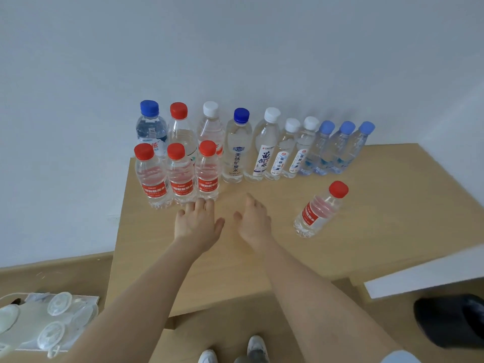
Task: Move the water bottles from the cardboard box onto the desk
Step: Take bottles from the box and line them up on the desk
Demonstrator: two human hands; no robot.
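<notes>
The left hand (pixel 197 224) and right hand (pixel 254 218) are reaching over the tabletop (pixel 379 205), open and empty. The stray bottle (pixel 319 210) is standing upright rightward of the nearer right hand, apart from the rows (pixel 235 153).

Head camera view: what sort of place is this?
Probably a plain room in an office or home: a light wooden desk holding water bottles, a bare white wall behind it, a wood-look floor below.
</notes>
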